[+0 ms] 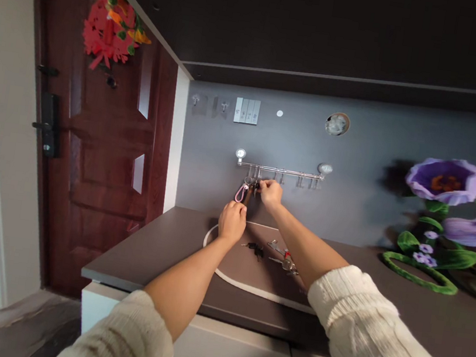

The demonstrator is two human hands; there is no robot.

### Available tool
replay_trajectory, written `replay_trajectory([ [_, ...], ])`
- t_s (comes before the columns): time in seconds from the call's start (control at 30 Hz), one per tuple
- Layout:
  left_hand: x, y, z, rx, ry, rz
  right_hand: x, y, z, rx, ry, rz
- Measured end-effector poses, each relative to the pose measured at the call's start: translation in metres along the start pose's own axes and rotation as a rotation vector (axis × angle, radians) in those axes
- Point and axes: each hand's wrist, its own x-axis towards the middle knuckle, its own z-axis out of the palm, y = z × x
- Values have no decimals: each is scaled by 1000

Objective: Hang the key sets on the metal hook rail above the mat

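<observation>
A metal hook rail [283, 171] is fixed to the grey back panel, with several small hooks hanging from it. At its left end hang a ring with a pink loop strap [241, 192] and, beside it, a dark bunch of keys [256, 186]. My right hand [271, 195] pinches at these keys just under the hooks. Lower and to the left, my left hand [232, 222] is closed, fingers curled around the lower end of a brown strap [248, 196]. What lies inside its fingers is mostly hidden.
On the brown counter [134, 252], black keys [255, 250] and a silver key bunch [287, 262] lie inside a white-rimmed tray [249, 289]. Purple flowers [448, 181] stand at right. A dark shelf [328, 37] overhangs; a red-brown door [104, 183] is at left.
</observation>
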Motion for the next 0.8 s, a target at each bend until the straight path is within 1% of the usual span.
replay_trajectory([
  [0.17,1,-1,-1,-4,-13,11,-6,-4,-9,6,-34,39],
  [0.3,1,-2,-2,-38,-41,15,-14,-11,-22,0,-56,68],
  [0.4,0,-2,-5,-83,-84,28,-21,-11,-33,55,-97,72],
  [0.5,-2,-1,-8,-126,-145,44,-31,-5,-45,132,-171,58],
  [0.57,-4,-1,-10,-145,-199,56,-41,0,-53,140,-221,44],
  [0.7,-8,1,-13,-188,-299,102,-68,14,-71,106,-317,4],
  [0.8,-10,1,-14,-192,-397,152,-89,20,-82,24,-359,-19],
])
